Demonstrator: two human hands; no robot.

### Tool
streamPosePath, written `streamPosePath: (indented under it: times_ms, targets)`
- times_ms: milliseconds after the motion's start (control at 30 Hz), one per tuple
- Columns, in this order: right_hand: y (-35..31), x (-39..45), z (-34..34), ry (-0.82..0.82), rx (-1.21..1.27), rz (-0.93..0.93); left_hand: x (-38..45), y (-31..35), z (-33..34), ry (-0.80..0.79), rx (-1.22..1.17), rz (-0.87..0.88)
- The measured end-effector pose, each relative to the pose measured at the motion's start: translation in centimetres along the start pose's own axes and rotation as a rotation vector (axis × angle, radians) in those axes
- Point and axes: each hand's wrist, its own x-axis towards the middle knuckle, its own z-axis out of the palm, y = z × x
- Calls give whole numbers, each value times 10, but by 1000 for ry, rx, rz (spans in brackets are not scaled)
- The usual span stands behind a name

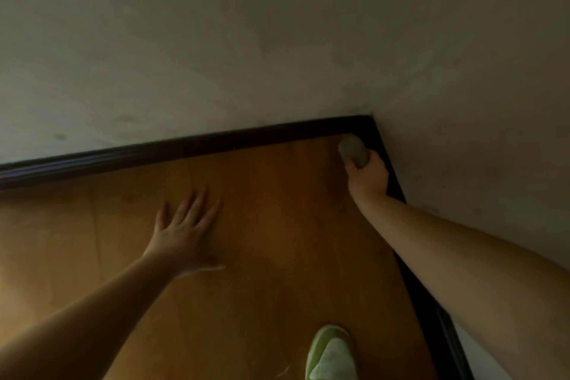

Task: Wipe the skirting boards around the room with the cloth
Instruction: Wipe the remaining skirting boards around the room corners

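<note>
The cloth [353, 150] is a small grey-green wad, bunched into a rounded lump with a smooth, blurred surface; its folds cannot be made out in the dim light. It sits at about two o'clock in the view, low in the room's corner, just beside the dark skirting [172, 149] where the two runs meet; whether it touches the board cannot be told. The right hand [368, 177] grips its near end, fingers curled round it, with most of the wad sticking out beyond the knuckles toward the corner. The skirting is dark brown to black, glossy, with a moulded profile; one run goes from nine o'clock up to the corner, the other comes down along the right arm toward five o'clock. The left hand [185, 233] lies at about eight o'clock, holding nothing, fingers straight and spread, palm down over the wooden floor [277, 225]. The walls [216, 40] above are pale with faint smudges. A light green shoe [331, 355] shows at six o'clock.
</note>
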Motion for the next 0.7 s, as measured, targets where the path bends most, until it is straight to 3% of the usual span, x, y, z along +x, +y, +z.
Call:
streamPosePath:
  times_ms: [400,700]
  targets:
    - [-11,44,33,16,-212,143,10,-19,21,70,-45,39]
    - [-14,32,60,74,-102,89,10,-16,22,97,-76,71]
